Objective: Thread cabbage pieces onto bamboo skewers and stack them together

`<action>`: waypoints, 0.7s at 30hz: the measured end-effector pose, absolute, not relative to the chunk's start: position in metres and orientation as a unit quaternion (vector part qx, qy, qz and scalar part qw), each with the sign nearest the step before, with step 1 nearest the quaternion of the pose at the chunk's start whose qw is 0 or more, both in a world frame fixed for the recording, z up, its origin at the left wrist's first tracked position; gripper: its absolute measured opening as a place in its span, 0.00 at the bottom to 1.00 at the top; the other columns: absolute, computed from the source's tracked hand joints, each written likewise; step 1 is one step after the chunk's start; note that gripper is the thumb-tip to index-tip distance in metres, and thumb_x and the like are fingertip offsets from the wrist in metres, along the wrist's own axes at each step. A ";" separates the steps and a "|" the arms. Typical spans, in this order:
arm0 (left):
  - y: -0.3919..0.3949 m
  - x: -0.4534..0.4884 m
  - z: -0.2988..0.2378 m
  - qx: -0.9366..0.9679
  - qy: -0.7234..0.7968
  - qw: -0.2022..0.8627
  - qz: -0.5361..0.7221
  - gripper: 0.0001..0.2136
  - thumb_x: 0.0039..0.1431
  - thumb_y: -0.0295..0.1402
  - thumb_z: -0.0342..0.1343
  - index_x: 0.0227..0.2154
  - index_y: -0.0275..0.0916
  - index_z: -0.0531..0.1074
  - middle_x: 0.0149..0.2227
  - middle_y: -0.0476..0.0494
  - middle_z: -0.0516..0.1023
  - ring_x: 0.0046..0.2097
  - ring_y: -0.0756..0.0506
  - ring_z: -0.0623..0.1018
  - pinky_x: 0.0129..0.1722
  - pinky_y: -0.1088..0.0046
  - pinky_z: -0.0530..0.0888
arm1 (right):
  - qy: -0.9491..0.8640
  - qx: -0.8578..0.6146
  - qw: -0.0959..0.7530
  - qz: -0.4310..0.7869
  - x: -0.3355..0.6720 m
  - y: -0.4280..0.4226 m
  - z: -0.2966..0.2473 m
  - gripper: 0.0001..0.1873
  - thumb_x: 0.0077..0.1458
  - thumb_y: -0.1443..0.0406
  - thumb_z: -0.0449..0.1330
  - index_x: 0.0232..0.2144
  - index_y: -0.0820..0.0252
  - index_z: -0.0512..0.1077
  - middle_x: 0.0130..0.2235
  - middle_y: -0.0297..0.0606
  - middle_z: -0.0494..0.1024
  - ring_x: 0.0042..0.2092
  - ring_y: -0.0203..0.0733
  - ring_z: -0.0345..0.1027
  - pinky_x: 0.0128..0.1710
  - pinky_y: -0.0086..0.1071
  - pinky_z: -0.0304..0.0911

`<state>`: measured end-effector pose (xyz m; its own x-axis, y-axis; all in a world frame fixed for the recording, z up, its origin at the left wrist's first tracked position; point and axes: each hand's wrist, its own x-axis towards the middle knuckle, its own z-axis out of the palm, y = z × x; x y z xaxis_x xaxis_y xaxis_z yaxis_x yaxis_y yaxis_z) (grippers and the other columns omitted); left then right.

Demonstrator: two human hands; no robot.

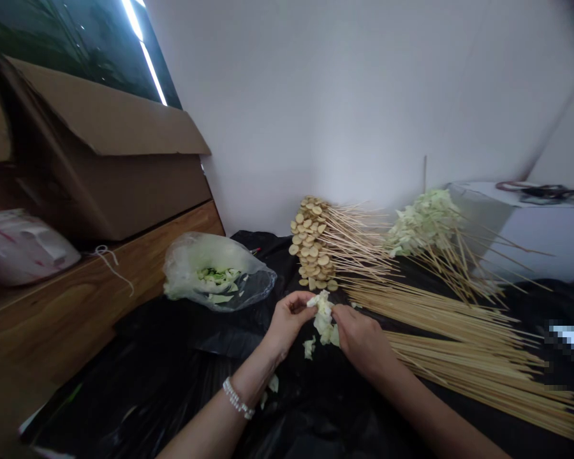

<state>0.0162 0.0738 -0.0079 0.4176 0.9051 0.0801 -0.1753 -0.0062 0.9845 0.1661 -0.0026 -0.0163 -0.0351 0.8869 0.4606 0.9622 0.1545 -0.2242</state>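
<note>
Together, the left hand (pixel 289 322) and right hand (pixel 361 339) pinch cabbage pieces (pixel 323 319) between them, fingers curled, above black plastic (pixel 172 395).

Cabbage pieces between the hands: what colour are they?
The cabbage pieces are pale creamy green, shown best in the head view.

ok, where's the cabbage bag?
In the head view, the cabbage bag lies on the black sheet at centre-left, just left of the skewered round slices and beyond the left hand, beside the wooden ledge.
</note>
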 end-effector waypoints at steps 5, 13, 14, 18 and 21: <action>0.085 0.010 -0.006 0.583 0.349 0.554 0.480 0.13 0.44 0.36 0.66 0.32 0.36 0.76 0.33 0.44 0.80 0.36 0.46 0.77 0.41 0.71 0.72 | -0.708 -0.655 0.256 -0.065 0.171 0.000 -0.018 0.11 0.62 0.69 0.47 0.38 0.57 0.70 0.34 0.36 0.77 0.35 0.37 0.71 0.31 0.27 0.56; 0.088 0.010 -0.010 0.485 0.389 0.548 0.560 0.24 0.43 0.37 0.67 0.43 0.39 0.66 0.38 0.45 0.75 0.36 0.48 0.77 0.37 0.70 0.75 | -0.695 -0.621 0.360 -0.040 0.173 0.001 -0.019 0.13 0.64 0.66 0.46 0.36 0.59 0.71 0.34 0.38 0.76 0.37 0.38 0.71 0.38 0.28 0.58; 0.085 0.010 -0.008 0.466 0.382 0.579 0.549 0.24 0.44 0.38 0.67 0.43 0.39 0.66 0.37 0.45 0.75 0.36 0.48 0.77 0.37 0.70 0.75 | -0.693 -0.615 0.373 -0.038 0.172 0.001 -0.018 0.13 0.64 0.67 0.46 0.36 0.59 0.71 0.34 0.38 0.76 0.37 0.38 0.70 0.38 0.28 0.58; 0.074 0.013 0.002 0.428 0.314 0.738 0.418 0.19 0.51 0.46 0.61 0.38 0.35 0.72 0.38 0.37 0.78 0.39 0.44 0.79 0.40 0.69 0.75 | -0.694 -0.596 0.401 -0.045 0.169 0.000 -0.017 0.14 0.64 0.67 0.45 0.36 0.60 0.70 0.34 0.39 0.76 0.37 0.38 0.70 0.38 0.29 0.58; 0.072 0.012 0.005 0.404 0.286 0.774 0.396 0.18 0.54 0.45 0.59 0.41 0.36 0.73 0.41 0.36 0.79 0.42 0.43 0.79 0.41 0.68 0.75 | -0.699 -0.589 0.403 -0.047 0.168 0.000 -0.018 0.14 0.64 0.67 0.45 0.35 0.60 0.70 0.33 0.38 0.76 0.36 0.38 0.70 0.37 0.29 0.58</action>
<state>0.0122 0.0720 0.0050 0.5232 0.8434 -0.1223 -0.3816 0.3602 0.8513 0.1685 -0.0004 -0.0180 0.0193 0.7859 0.6180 0.8613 0.3008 -0.4095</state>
